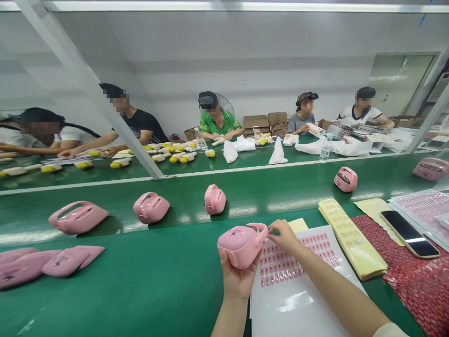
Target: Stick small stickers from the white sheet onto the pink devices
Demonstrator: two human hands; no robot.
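pink case (242, 243) – left hand (238, 281) cupping, right hand (286, 236) touching

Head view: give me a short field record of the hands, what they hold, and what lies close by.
left hand: grips pink case from below
right hand: fingertips at the case's handle end, grip unclear
under right hand: sticker sheet, rows of pink stickers
right of sheet: yellow strips, phone
belt: other pink cases farther along

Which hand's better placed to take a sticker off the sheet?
Probably right: the right hand hovers over the sticker sheet, fingertips at the pink case, while the left hand grips that case from below.
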